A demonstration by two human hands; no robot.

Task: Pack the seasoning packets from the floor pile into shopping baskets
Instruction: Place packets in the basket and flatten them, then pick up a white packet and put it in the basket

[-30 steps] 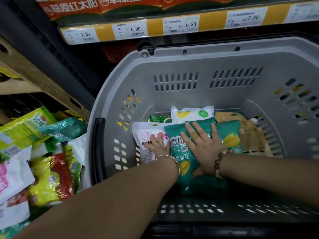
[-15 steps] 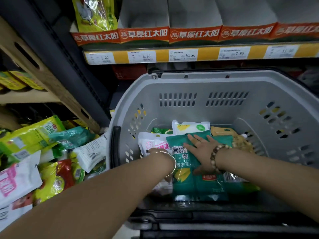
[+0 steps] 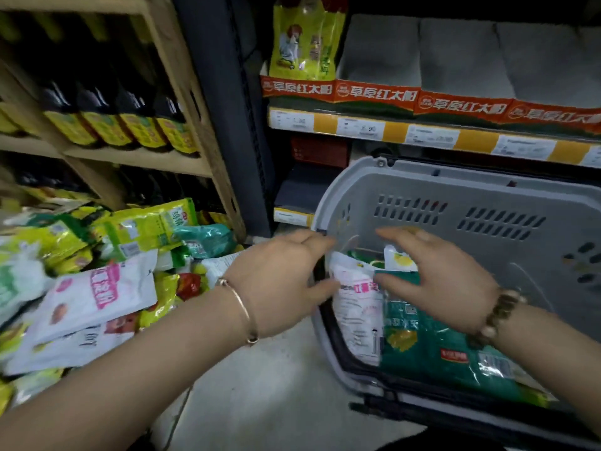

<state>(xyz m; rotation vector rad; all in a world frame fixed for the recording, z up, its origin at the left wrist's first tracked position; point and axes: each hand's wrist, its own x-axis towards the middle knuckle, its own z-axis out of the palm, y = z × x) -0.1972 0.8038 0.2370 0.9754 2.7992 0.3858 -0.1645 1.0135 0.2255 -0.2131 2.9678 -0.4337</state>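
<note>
Four orange shelf-front cards repeat the brand 草原红太阳 in white. On the yellow price rail below them one tag reads 6.90; the other tags are too blurred to read. One yellow pouch with a cartoon figure stands above the cards. On the wooden shelf to the left stand at least four dark bottles with yellow labels.

The grey basket sits on the floor at the right. Three packets show plainly in it: a white packet with pink characters, a green packet with a yellow picture and a small red label, and a white-and-yellow packet behind them. The floor pile lies to the left, just beside the basket, many packets deep, among them a white one with pink lettering and a teal one.

The left hand, a thin bangle on its wrist, is at the basket's left rim, fingers straight and relaxed, holding nothing. The right hand, with a bead bracelet, is spread palm-down above the packets in the basket, fingers apart and gripping nothing; whether either thumb touches a packet cannot be told through the blur
</note>
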